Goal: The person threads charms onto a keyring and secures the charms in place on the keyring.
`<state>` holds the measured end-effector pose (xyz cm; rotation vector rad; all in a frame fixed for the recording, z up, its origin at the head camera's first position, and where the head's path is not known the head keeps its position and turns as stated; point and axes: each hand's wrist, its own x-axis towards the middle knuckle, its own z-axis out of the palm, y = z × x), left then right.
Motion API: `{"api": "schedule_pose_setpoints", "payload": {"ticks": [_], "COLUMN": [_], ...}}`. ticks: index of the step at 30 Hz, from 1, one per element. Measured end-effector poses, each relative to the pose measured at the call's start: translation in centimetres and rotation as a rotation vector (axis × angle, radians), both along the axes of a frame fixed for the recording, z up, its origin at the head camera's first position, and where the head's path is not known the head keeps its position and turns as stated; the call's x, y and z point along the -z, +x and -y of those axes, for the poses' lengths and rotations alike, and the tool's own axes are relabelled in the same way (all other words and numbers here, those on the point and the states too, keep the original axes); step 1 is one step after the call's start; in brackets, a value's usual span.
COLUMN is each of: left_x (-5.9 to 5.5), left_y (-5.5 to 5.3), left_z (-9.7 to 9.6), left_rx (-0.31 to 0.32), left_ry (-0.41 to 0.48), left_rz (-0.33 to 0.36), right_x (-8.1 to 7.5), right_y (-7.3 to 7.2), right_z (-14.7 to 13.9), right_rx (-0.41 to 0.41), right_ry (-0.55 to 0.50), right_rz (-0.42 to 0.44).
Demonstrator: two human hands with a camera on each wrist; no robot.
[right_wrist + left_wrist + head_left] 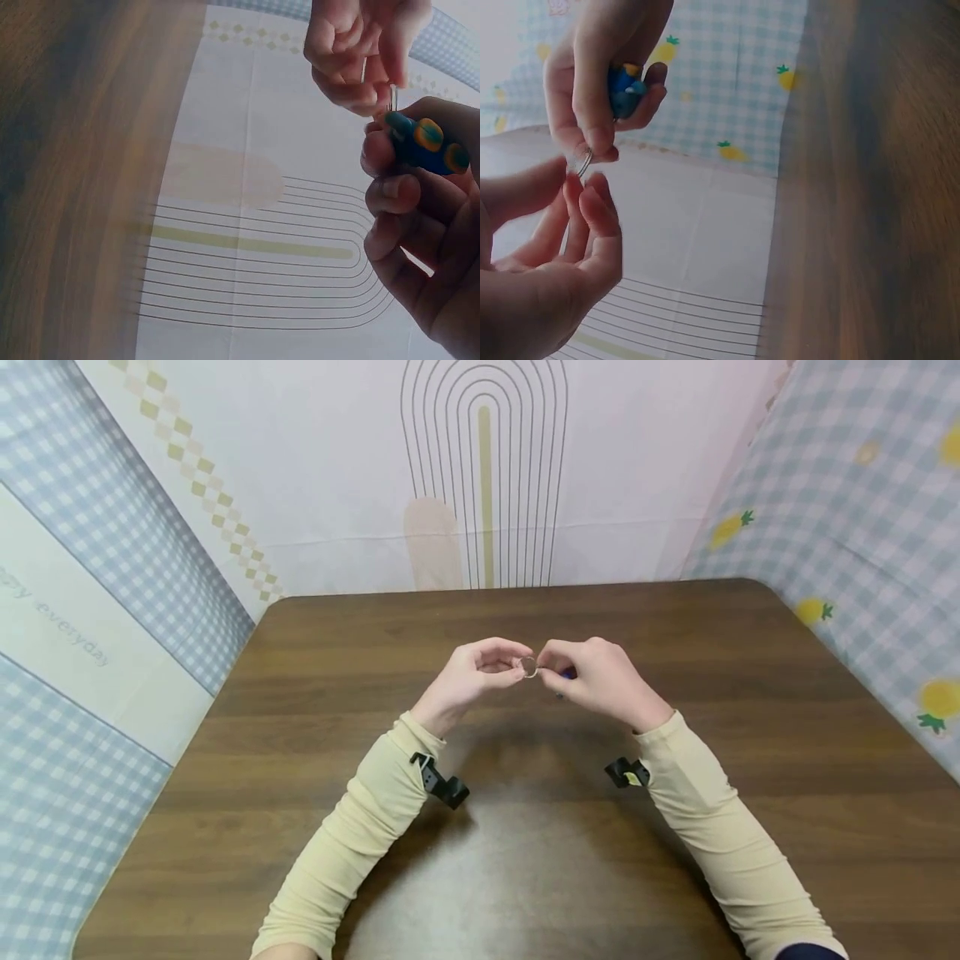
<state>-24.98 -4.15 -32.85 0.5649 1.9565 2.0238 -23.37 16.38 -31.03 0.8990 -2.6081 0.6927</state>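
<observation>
Above the table, both hands meet at a thin metal split ring (585,163), a key ring by its look. My left hand (476,672) pinches the ring between thumb and fingers from the left. On the right side, my right hand (596,678) pinches at the ring's edge with thumb and index finger. A small blue figurine charm (431,146) with orange-yellow round parts lies within the right hand, partly covered by its fingers. How the charm joins the ring is hidden by the fingertips.
A dark brown wooden table (300,793) lies under both arms. Behind it hangs a white cloth (330,468) with arch lines, and checked cloths (847,543) hang at both sides. Each sleeved wrist wears a small black camera mount (447,789).
</observation>
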Motion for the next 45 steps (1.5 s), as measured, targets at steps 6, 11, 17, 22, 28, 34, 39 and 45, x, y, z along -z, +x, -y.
{"api": "schedule_pose_setpoints", "payload": {"ticks": [6,11,17,22,28,34,39,45], "left_x": [-0.1,-0.1,-0.1,0.0,-0.2,-0.1,0.1,0.2], "left_y": [0.2,0.1,0.0,0.0,0.3,0.4,0.3,0.2], "left_z": [-0.1,-0.1,-0.3,-0.6,-1.0,-1.2,-1.3,-1.3], "left_rx": [-0.128,-0.154,-0.121,-0.095,-0.103,-0.147,-0.151,-0.1], "left_ry": [0.051,-0.025,-0.121,-0.105,-0.012,0.065,0.09,0.037], "left_rz": [0.001,-0.034,-0.072,-0.055,0.007,0.004,-0.006,0.031], "right_x": [-0.6,-0.7,-0.3,0.0,0.1,0.2,0.0,-0.1], "right_y": [-0.1,-0.1,-0.2,0.0,0.2,0.4,0.4,0.3], "right_z": [0.4,0.5,0.5,0.6,0.6,0.6,0.7,0.7], "right_rx": [-0.025,-0.033,-0.036,-0.007,0.077,0.086,0.078,0.055], "right_ry": [-0.023,0.044,0.107,0.089,0.002,-0.109,-0.107,-0.08], "right_rz": [0.047,0.053,-0.03,-0.038,-0.088,-0.084,-0.062,-0.039]}}
